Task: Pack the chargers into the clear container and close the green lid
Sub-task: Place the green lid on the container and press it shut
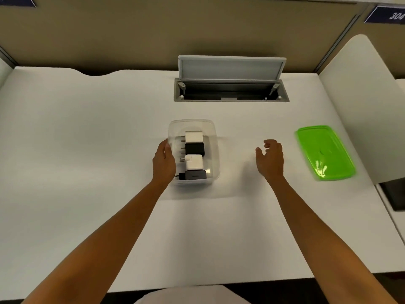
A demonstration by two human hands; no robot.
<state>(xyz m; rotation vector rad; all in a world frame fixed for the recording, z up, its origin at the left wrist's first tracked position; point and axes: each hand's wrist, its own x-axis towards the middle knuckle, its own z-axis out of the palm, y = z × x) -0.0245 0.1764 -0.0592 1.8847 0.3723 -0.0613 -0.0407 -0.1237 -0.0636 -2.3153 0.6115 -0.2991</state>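
The clear container (213, 137) stands in the middle of the white desk. Inside it lie several chargers in a row: a white one (193, 137) at the far end, then a black one (195, 149), a white square one (194, 163) and a dark one (195, 174) nearest me. My left hand (164, 162) rests against the container's left wall, fingers curled on it. My right hand (270, 157) hovers over the desk to the right of the container, fingers apart, holding nothing. The green lid (325, 152) lies flat on the desk farther right, apart from my right hand.
An open cable hatch (231, 89) with its flap raised is sunk into the desk behind the container. A white partition panel (361, 106) stands at the right, just beyond the lid. A beige divider wall runs along the back.
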